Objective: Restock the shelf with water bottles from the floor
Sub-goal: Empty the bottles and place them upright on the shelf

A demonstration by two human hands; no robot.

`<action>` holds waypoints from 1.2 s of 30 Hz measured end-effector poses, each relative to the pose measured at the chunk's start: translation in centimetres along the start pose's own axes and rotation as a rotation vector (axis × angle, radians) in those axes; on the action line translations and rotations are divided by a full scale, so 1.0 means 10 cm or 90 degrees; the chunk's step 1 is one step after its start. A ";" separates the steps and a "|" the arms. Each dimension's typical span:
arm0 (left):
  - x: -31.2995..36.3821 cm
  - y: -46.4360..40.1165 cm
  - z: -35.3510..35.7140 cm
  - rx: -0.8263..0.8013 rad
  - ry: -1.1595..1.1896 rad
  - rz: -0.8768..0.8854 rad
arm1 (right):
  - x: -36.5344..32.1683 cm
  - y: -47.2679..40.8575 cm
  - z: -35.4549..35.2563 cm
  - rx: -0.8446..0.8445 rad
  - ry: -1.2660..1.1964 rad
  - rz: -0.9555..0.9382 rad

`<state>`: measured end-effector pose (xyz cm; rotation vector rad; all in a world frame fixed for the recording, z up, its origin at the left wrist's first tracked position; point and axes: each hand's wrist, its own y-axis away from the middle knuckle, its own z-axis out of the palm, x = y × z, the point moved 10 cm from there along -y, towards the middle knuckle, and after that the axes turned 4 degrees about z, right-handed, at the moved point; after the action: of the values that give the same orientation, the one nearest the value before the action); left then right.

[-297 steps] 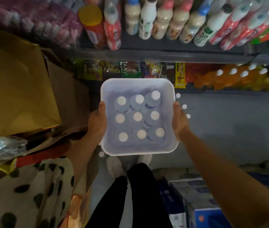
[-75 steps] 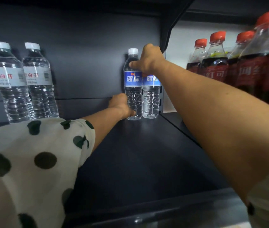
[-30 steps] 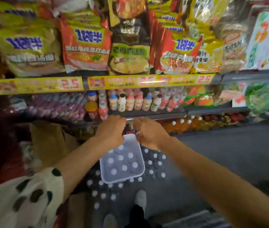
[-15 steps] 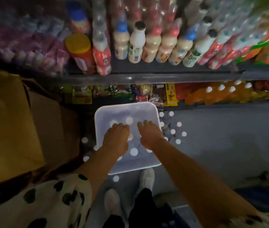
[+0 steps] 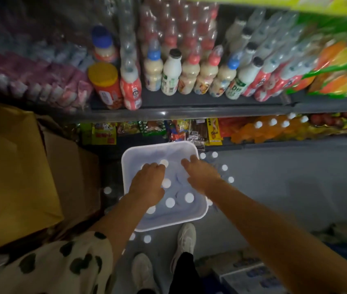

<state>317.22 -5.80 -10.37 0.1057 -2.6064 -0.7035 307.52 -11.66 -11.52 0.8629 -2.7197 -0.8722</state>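
A white square bin point(image 5: 198, 217) stands on the floor in front of my feet, with several white-capped water bottles point(image 5: 189, 197) upright inside. More of these water bottles point(image 5: 224, 167) stand loose on the floor around it. Both hands are down inside the bin. My left hand point(image 5: 148, 181) has its fingers curled down round a bottle top at the bin's far left. My right hand point(image 5: 200, 177) reaches toward the far right corner, fingers stretched over the bottles there. What lies under the palms is hidden.
A low shelf point(image 5: 189, 107) just beyond the bin carries milk-drink bottles point(image 5: 171, 73) and a yellow-lidded jar point(image 5: 104, 85). Snack packets point(image 5: 189, 130) sit beneath it. A cardboard box point(image 5: 16, 170) stands at the left, blue-printed cartons point(image 5: 253, 276) at the lower right.
Since half a second ago both hands have sunk a little deeper into the bin and spread slightly apart. Earlier, they stood two bottles on an upper shelf, then came down.
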 end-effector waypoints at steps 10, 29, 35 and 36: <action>1.26 0.96 -1.89 0.061 0.215 0.230 | -0.04 2.17 -3.19 0.171 -0.095 -0.203; 3.09 2.83 -4.51 0.118 0.331 0.475 | 0.14 4.90 -5.96 0.421 -0.267 -0.177; 3.71 3.03 -5.05 0.096 0.303 0.547 | 0.34 5.26 -6.59 0.518 -0.261 -0.212; 3.81 3.05 -5.18 0.104 0.304 0.561 | 0.43 5.34 -6.72 0.547 -0.275 -0.227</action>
<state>306.33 -10.18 59.85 -0.6951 -1.9474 -0.1144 299.42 -11.20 74.01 1.4726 -3.4159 0.1820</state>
